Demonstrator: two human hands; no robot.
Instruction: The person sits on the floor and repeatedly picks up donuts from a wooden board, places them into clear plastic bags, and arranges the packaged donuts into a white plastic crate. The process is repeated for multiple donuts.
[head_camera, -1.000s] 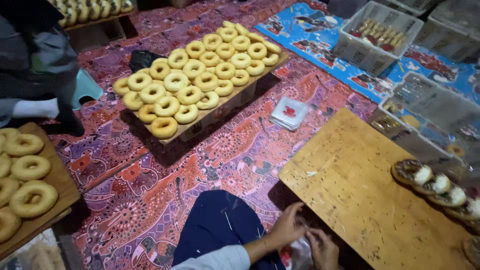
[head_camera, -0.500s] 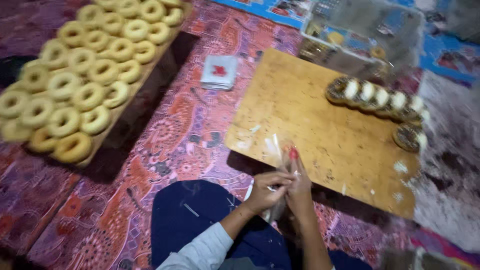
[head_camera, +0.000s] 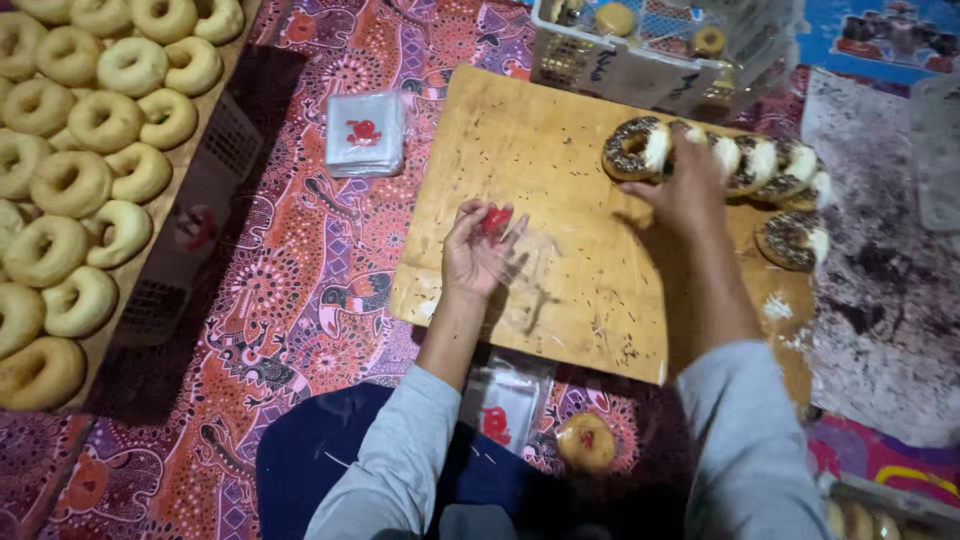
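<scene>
My left hand (head_camera: 476, 255) holds a clear plastic bag with a red mark (head_camera: 505, 238) open over the wooden board (head_camera: 540, 140). My right hand (head_camera: 688, 188) reaches across the board and grips a chocolate-sprinkled donut (head_camera: 634, 148), the leftmost of a row of topped donuts (head_camera: 775, 165) along the board's far right side. One more topped donut (head_camera: 792, 240) lies apart near the right edge.
A tray of several plain donuts (head_camera: 80, 180) lies at the left on the patterned cloth (head_camera: 300, 290). A stack of clear bags (head_camera: 365, 132) sits beside the board. A white crate (head_camera: 640, 50) stands behind it. More bags (head_camera: 508, 405) and a bagged donut (head_camera: 585, 442) rest by my lap.
My hands were together at my lap handling a bag. Now the left hand holds the bag open over the board and the right hand has reached out onto a topped donut.
</scene>
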